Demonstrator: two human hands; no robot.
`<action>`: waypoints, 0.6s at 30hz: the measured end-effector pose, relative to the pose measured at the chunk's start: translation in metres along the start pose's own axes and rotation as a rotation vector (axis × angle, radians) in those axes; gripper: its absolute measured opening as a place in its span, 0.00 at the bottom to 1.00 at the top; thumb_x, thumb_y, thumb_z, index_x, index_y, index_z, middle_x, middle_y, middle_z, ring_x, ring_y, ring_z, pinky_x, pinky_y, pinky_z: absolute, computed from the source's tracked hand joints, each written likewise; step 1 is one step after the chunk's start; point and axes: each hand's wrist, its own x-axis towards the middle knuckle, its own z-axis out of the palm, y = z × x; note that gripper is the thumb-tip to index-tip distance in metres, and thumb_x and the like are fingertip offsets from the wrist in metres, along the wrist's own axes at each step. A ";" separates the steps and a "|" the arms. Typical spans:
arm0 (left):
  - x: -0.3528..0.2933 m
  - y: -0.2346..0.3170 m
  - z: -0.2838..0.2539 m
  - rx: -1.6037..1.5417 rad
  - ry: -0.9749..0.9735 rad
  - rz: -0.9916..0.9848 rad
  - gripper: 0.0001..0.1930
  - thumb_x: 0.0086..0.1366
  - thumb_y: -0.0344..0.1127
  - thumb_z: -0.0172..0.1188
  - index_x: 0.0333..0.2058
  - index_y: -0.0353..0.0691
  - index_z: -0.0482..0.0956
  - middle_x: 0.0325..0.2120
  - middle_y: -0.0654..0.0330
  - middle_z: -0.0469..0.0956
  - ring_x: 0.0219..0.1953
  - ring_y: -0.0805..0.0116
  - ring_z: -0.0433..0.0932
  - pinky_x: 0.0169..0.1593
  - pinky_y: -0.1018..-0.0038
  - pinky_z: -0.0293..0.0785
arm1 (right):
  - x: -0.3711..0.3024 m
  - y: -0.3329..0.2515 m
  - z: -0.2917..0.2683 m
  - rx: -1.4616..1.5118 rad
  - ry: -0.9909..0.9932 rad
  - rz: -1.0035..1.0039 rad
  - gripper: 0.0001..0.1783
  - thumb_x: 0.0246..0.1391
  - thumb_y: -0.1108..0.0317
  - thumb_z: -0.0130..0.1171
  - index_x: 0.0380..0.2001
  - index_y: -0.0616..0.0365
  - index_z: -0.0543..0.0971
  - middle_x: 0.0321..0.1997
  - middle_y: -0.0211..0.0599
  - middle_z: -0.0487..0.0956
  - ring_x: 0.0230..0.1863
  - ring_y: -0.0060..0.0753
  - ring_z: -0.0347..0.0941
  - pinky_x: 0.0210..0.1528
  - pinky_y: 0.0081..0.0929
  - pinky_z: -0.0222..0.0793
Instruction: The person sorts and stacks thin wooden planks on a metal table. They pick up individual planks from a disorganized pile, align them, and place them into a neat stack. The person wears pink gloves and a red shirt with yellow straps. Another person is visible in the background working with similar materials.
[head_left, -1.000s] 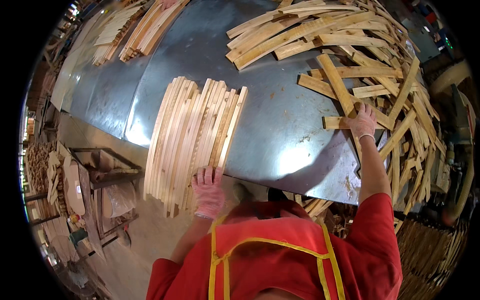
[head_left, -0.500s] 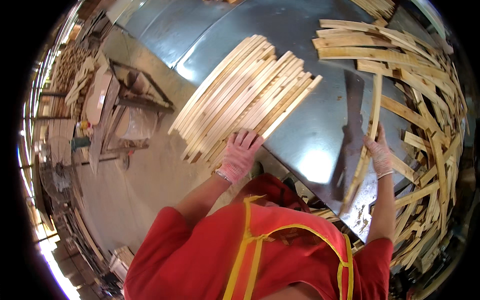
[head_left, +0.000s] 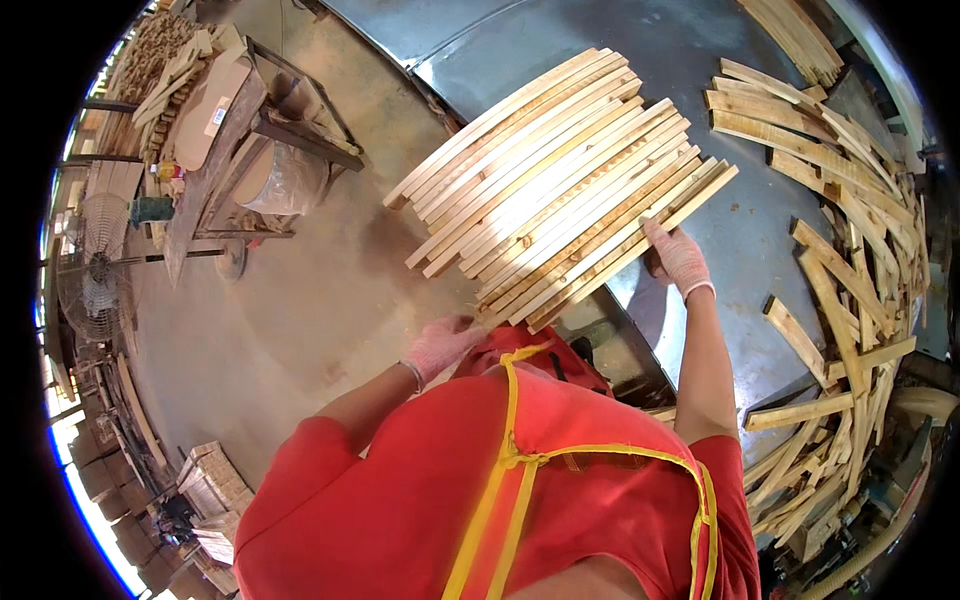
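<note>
A row of pale wooden strips [head_left: 560,170] lies side by side on the metal table, their near left ends jutting past its edge. My right hand [head_left: 680,262], in a pinkish knit glove, closes round the outermost wooden strip [head_left: 640,243] on the right side of the row. Its thumb rests on top, and the other fingers are partly hidden below. My left hand [head_left: 443,347], gloved alike, is beside the near ends of the strips with its fingers stretched toward them. Whether those fingertips touch the wood cannot be made out.
The shiny metal table [head_left: 740,225] extends under and beyond the row. A loose heap of curved wooden pieces [head_left: 860,300] covers its right side, and another stack [head_left: 795,35] sits at the far right. A wooden stand [head_left: 300,130] and a fan [head_left: 97,260] are on the left.
My right hand has brought the single strip from the right over to the row's right side. My left hand has moved off the strips' tops, down to their near ends.
</note>
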 end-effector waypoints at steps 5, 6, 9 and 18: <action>0.022 0.001 0.047 -0.941 -0.292 -0.016 0.17 0.77 0.46 0.61 0.49 0.35 0.81 0.43 0.55 0.84 0.47 0.60 0.82 0.56 0.59 0.80 | -0.030 0.016 0.031 0.422 -0.004 -0.102 0.42 0.65 0.46 0.69 0.74 0.53 0.68 0.38 0.30 0.81 0.25 0.20 0.72 0.27 0.23 0.73; 0.021 0.007 0.053 -1.056 -0.289 -0.070 0.16 0.77 0.44 0.61 0.50 0.36 0.81 0.44 0.55 0.84 0.47 0.60 0.82 0.56 0.60 0.80 | -0.031 0.025 0.038 0.502 -0.019 -0.127 0.46 0.65 0.47 0.70 0.79 0.51 0.64 0.42 0.31 0.83 0.28 0.19 0.73 0.28 0.24 0.73; -0.022 0.062 0.040 -1.232 -0.222 -0.143 0.16 0.77 0.43 0.61 0.53 0.36 0.81 0.46 0.56 0.83 0.46 0.60 0.81 0.56 0.63 0.79 | -0.023 0.042 0.057 0.767 -0.002 -0.217 0.51 0.64 0.62 0.69 0.83 0.46 0.53 0.55 0.39 0.83 0.46 0.31 0.79 0.44 0.32 0.80; 0.028 0.132 -0.040 -0.833 -0.743 -0.089 0.35 0.72 0.38 0.66 0.73 0.36 0.64 0.55 0.50 0.80 0.53 0.56 0.83 0.55 0.61 0.84 | -0.016 0.045 0.057 0.865 -0.071 -0.149 0.47 0.66 0.76 0.64 0.81 0.58 0.51 0.66 0.50 0.79 0.60 0.40 0.78 0.62 0.33 0.76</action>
